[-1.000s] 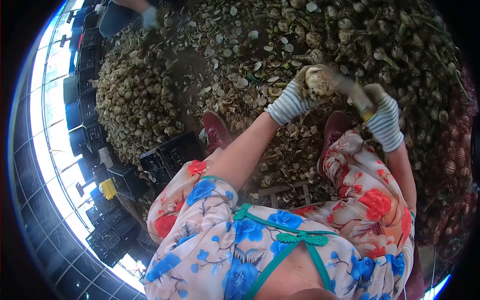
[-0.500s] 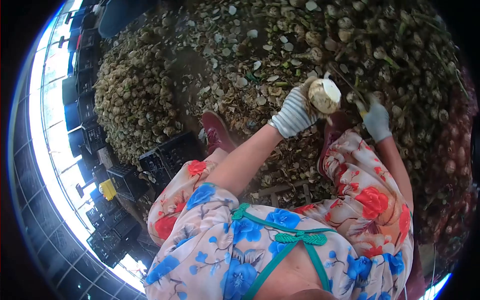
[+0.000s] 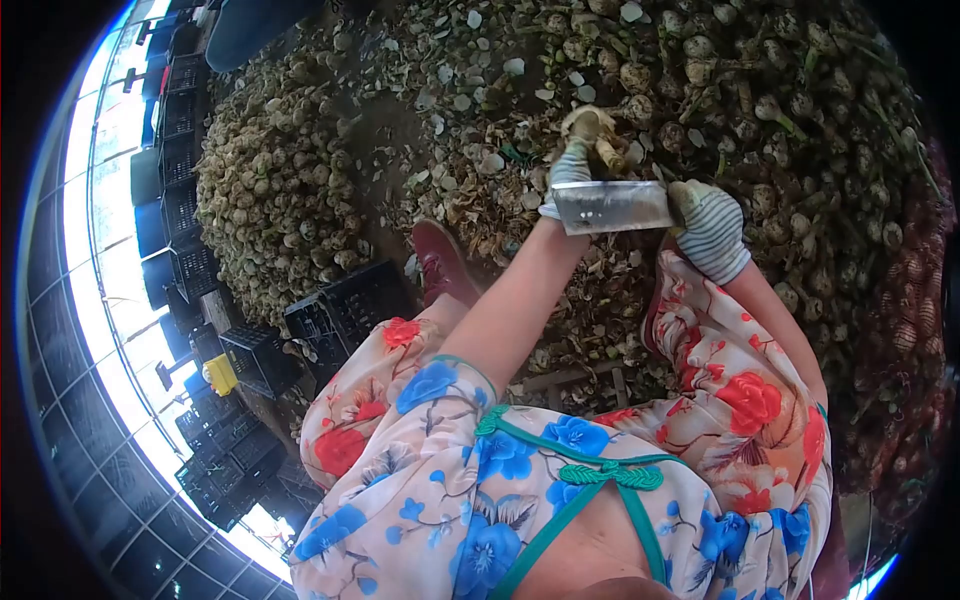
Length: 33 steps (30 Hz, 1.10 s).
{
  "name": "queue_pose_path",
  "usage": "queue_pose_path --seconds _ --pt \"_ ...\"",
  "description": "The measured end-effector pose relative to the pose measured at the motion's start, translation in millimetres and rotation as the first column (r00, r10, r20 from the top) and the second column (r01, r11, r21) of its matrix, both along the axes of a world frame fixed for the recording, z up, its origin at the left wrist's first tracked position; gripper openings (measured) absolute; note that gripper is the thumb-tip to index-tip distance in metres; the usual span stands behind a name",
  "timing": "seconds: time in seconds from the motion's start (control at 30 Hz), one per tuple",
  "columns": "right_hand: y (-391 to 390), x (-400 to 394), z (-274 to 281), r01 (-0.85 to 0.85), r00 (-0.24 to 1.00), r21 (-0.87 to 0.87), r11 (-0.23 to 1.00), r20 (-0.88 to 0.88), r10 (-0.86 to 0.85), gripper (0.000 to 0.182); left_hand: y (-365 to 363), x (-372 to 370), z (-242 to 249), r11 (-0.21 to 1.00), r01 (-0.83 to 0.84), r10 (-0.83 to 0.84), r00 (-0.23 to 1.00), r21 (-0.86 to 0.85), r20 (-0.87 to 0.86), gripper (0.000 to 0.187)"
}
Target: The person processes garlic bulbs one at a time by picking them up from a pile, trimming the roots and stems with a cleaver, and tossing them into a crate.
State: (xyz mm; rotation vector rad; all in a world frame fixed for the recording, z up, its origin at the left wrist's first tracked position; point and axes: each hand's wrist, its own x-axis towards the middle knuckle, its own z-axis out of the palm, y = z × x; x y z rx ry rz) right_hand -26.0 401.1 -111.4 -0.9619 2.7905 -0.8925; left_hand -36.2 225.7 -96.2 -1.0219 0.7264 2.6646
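Observation:
My left hand [image 3: 572,168], in a striped work glove, is closed around a garlic bulb [image 3: 587,122] with a pale stem pointing down toward the right. My right hand [image 3: 714,232], gloved in the same stripes, grips a cleaver [image 3: 612,207] by its handle. The broad shiny blade extends leftward, passing in front of my left wrist and part of that glove. In this view the bulb sits above the blade, apart from it. Beneath both hands lie garlic skins and cut scraps [image 3: 480,215].
A heap of garlic bulbs [image 3: 270,190] rises on the left. Stemmed garlic [image 3: 800,110] spreads across the right, beside red mesh sacks [image 3: 900,330]. Black crates [image 3: 345,305] line the left side, with a yellow object [image 3: 219,374] among them. My shoe [image 3: 441,262] rests among scraps.
My left hand has shifted up and left and turned, so the bulb's white cut face no longer shows. My right hand has come left, bringing the cleaver's broad side into view.

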Motion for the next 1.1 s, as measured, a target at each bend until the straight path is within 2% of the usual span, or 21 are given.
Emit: queue_pose_path --seconds 0.1,0.17,0.23,0.3,0.33,0.37,0.4,0.43,0.47,0.5,0.53,0.6,0.63,0.67,0.7,0.73,0.8,0.83,0.9,0.97,1.1 --pt "1.3 -6.8 -7.9 0.011 0.997 0.029 1.0 -0.08 -0.009 0.016 2.5 5.4 -35.6 0.939 -0.069 0.058 0.997 0.338 0.044 0.03" --pt "2.1 -7.3 -11.5 0.06 0.995 0.076 0.995 -0.084 -0.054 0.027 3.3 12.9 -83.5 0.926 -0.084 0.109 0.993 0.368 -0.047 0.028" --pt "3.4 -10.7 -10.8 0.056 0.995 0.067 0.996 -0.087 -0.05 0.026 4.9 10.4 -82.5 0.912 -0.096 0.164 0.977 0.399 -0.138 0.026" --pt "11.0 -14.6 -21.0 0.121 0.991 0.146 0.982 0.045 -0.128 0.028 10.0 3.7 -72.7 0.974 -0.225 0.227 0.945 -0.036 0.236 0.024" --pt "23.3 -10.8 -34.5 0.272 0.958 0.081 0.959 0.069 -0.278 0.029 -0.5 5.9 -57.9 0.972 -0.047 0.148 0.881 -0.23 0.448 0.024" --pt "40.1 -14.8 -52.6 0.496 0.837 0.226 0.839 0.132 -0.53 0.027 -12.8 8.1 -16.3 0.973 -0.114 0.161 0.958 -0.198 0.238 0.02" --pt "67.5 -16.8 -61.7 0.607 0.779 0.105 0.787 0.117 -0.616 0.03 -43.1 0.6 7.8 0.965 -0.188 0.23 0.943 -0.184 0.24 0.015" --pt "84.1 -11.3 -66.6 0.699 0.71 -0.012 0.715 0.129 -0.692 0.032 -86.7 -1.9 43.4 0.87 -0.078 0.117 0.992 -0.487 0.051 0.02" --pt "86.1 -2.4 -59.4 0.701 0.706 -0.003 0.713 0.14 -0.694 0.032 -130.2 -4.7 79.2 0.575 -0.027 -0.02 0.999 -0.818 -0.047 0.029" --pt "89.5 -2.7 -46.4 0.719 0.67 0.155 0.677 0.102 -0.735 0.035 -173.7 -7.2 115.1 0.214 -0.075 -0.069 0.993 -0.974 -0.091 0.039" --pt "92.0 0.4 -37.3 0.723 0.636 0.308 0.619 0.056 -0.77 0.037 -189.5 -7.5 121.7 0.213 -0.078 -0.072 0.993 -0.974 -0.095 0.039" --pt "83.6 17.7 -50.4 0.608 0.735 0.374 0.7 0.068 -0.675 0.037 -221.0 -3.2 133.7 0.565 -0.411 0.361 0.903 -0.715 -0.234 0.053" --pt "73.1 16.8 -54.7 0.475 0.83 0.422 0.772 0.077 -0.553 0.037 -237.2 2.1 141.7 0.607 -0.613 0.583 0.776 -0.506 -0.242 0.06" --pt "57.8 12.0 -50.6 0.441 0.848 0.349 0.827 0.14 -0.511 0.035 -279.2 14.8 88.6 0.777 -0.562 0.43 0.803 -0.283 -0.413 0.048" --pt "40.4 9.8 -46.3 0.39 0.874 0.257 0.884 0.2 -0.444 0.033 -287.0 22.4 41.0 0.377 -0.265 -0.121 0.936 -0.888 -0.331 0.036" --pt "34.1 4.3 -48.3 0.309 0.856 0.345 0.886 0.305 -0.417 0.031 -237.2 17.2 31.0 0.731 -0.538 0.455 0.843 -0.421 -0.288 0.027" --pt "41.2 0.6 -78.7 0.158 0.94 0.425 0.891 0.211 -0.268 0.031 -160.2 21.9 2.5 0.804 -0.365 0.346 0.929 -0.47 -0.13 0.013" --pt "49.7 1.5 -103.3 0.132 0.979 0.454 0.881 0.08 -0.188 0.033 -129.9 24.7 -11.8 0.919 -0.215 0.24 0.97 -0.331 0.036 0.014" --pt "39.4 -5.0 -97.8 0.076 0.966 0.551 0.831 0.165 -0.198 0.034 -87.3 26.6 -27.5 0.873 0.381 -0.242 0.88 -0.304 0.408 0.028" --pt "42.0 -7.8 -100.4 -0.014 0.989 0.635 0.772 0.124 -0.084 0.035 -49.4 47.9 -31.7 0.864 0.314 -0.207 0.934 -0.393 0.291 0.039" --pt "43.5 -12.6 -102.0 0.063 0.964 0.596 0.8 0.171 -0.204 0.035 -14.4 52.6 -62.5 0.859 0.428 -0.385 0.902 -0.281 0.197 0.042"
